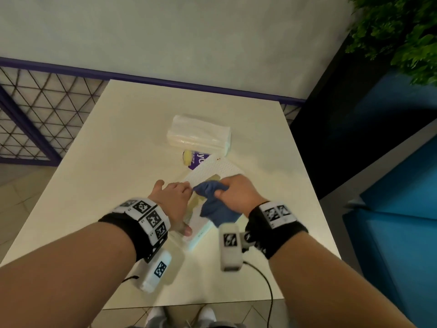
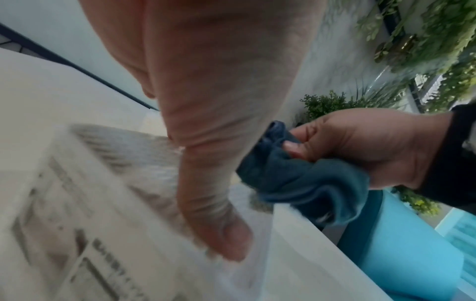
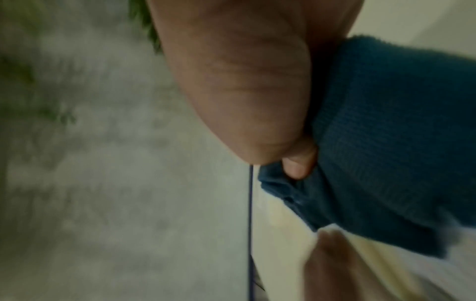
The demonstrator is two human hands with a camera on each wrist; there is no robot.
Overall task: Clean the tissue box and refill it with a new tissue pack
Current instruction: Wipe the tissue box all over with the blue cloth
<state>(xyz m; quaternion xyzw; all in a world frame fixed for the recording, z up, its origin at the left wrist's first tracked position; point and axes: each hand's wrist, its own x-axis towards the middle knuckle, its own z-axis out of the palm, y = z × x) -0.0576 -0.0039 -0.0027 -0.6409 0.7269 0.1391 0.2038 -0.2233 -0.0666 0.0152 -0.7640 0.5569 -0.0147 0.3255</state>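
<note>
At the far left of the scene, beyond the edge of the white table [image 1: 113, 147], a dark mesh fence [image 1: 35, 114] runs along the wall. Near the middle of the table, the left hand [image 1: 173, 201] rests on the left side of the tissue box [image 1: 212, 171], its fingers fairly straight and laid over the box top, the thumb [image 2: 226, 240] pressing the near side; the printing on that side is too blurred to read. The box lies tilted across the tabletop, its near end toward the person. Just to the right, the right hand [image 1: 236, 192] has its fingers curled tightly round a bunched blue cloth [image 1: 214, 204], which hangs down onto the top of the box. Farther away, a purple and yellow packet [image 1: 195, 157] lies touching the far end of the box, and beyond it sits a clear-wrapped pack of white tissues [image 1: 198, 134]. At the far right stand blue panels [image 1: 397, 185] and green foliage [image 1: 402, 31].
</note>
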